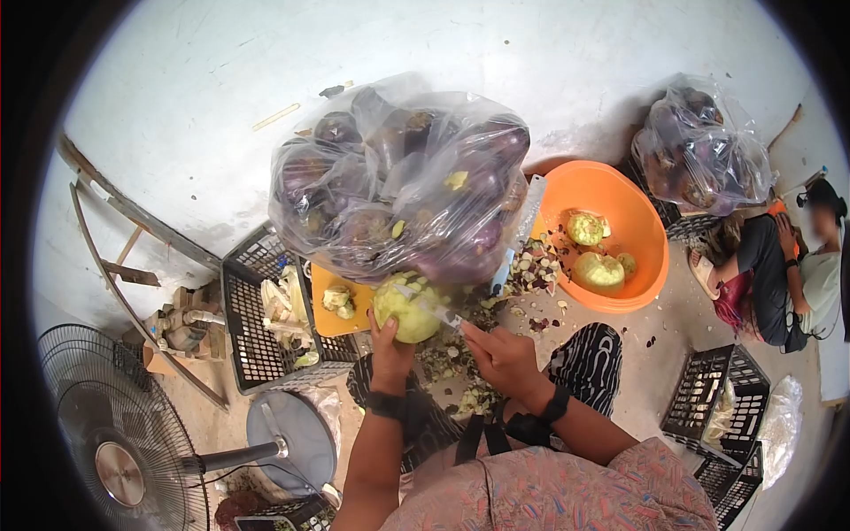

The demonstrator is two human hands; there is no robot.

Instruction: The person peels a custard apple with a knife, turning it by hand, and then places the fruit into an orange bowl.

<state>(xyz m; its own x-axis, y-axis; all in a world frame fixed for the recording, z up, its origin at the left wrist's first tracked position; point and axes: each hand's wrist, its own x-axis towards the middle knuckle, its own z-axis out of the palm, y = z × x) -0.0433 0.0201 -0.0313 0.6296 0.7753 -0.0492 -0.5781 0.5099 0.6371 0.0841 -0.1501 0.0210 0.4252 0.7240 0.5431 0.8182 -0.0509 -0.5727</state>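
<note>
My left hand point(390, 352) holds a round, pale-green, mostly peeled vegetable that looks like a kohlrabi point(407, 307), with the fingers against its lower left side. My right hand point(506, 361) is closed round the handle of a knife point(440, 311). The blade points left and lies at the kohlrabi's right side. Just beyond my hands bulges a clear plastic bag point(398, 181) full of purple-skinned round vegetables. Peelings point(456, 367) cover the floor between my knees. An orange basin point(651, 252) on the right contains several peeled kohlrabi point(598, 271).
A black crate point(252, 354) with pale scraps stands left, beside a yellow board point(323, 310). A fan point(124, 460) is at lower left. More crates point(708, 398) are on the right. A seated person point(788, 274) and a second bag point(699, 150) are farther right.
</note>
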